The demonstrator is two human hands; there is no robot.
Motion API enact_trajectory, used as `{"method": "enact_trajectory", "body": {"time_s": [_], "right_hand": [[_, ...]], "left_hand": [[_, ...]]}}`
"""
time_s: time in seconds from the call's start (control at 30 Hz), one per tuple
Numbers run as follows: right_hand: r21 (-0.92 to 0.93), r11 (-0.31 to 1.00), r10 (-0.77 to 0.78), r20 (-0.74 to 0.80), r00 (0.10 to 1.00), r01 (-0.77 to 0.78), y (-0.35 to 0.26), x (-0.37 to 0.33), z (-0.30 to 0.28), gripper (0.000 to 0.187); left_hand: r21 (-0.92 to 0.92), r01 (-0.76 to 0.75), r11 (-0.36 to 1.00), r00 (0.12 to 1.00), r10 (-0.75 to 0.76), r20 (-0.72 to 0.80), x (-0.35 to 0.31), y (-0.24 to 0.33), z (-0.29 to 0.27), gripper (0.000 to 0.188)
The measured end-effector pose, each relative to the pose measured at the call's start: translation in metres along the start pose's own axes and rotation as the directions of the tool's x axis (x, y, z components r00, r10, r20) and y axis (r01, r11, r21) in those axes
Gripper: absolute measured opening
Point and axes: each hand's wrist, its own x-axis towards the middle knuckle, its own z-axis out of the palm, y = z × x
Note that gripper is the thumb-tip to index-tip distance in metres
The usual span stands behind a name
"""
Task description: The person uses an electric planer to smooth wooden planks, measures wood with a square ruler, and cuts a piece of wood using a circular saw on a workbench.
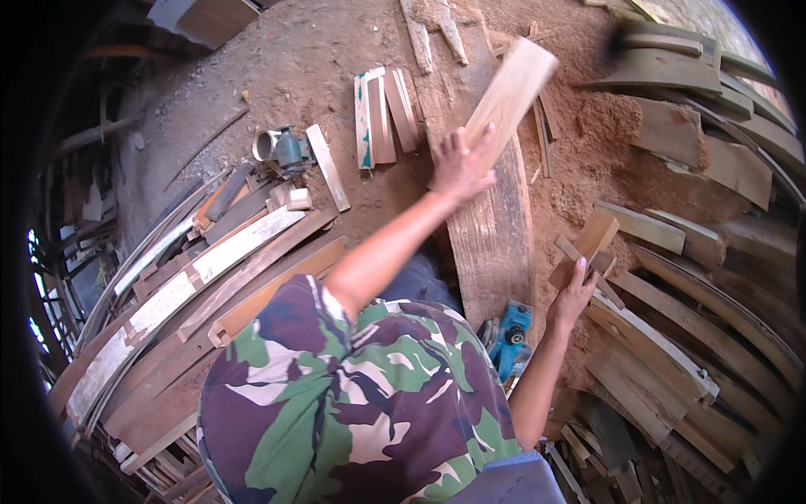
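My left hand (463, 165) grips the lower end of a short, pale wooden board (514, 94), which slants up to the right, slightly blurred, above a long thick plank (491, 244). Off to the right, my right hand (573, 296) is closed on a small brown wood piece (603, 265) beside the stacked timber. Another light wood block (596, 233) lies just beyond its fingers. Between my body and right forearm, a blue electric planer (512, 334) rests at the near end of the plank, partly hidden.
Long boards (189, 290) are piled on my left, more timber (672, 336) on my right. Several short slats (386, 118) lie ahead, near a grey-green metal machine part (290, 151). Sawdust (588, 143) covers the ground at the far right, by curved offcuts (663, 67).
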Motion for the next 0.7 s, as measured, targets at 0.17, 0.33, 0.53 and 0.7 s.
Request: {"method": "enact_trajectory", "body": {"time_s": [0.17, 0.33, 0.53, 0.7], "right_hand": [[-0.011, 1.000, -0.012, -0.056, 0.998, 0.012, 0.011, 0.010, -0.025, 0.049], [0.032, 0.999, -0.014, -0.102, 0.995, 0.018, 0.000, 0.009, -0.015, 0.055], [0.030, 0.999, -0.017, -0.133, 0.991, 0.022, 0.003, 0.003, -0.015, 0.058], [0.020, 1.000, 0.019, -0.091, 0.996, -0.017, -0.003, -0.008, -0.002, 0.058]], "left_hand": [[0.189, -0.457, 0.869, 0.875, 0.403, 0.267, 0.005, -0.072, -0.048, 0.096], [0.140, -0.819, 0.557, 0.573, 0.782, 0.246, 0.064, -0.044, -0.014, 0.087], [0.374, -0.887, 0.271, 0.427, 0.790, 0.440, 0.140, -0.005, -0.041, 0.085], [0.411, -0.753, 0.513, 0.652, 0.668, 0.359, 0.226, -0.042, -0.061, 0.073]]}}
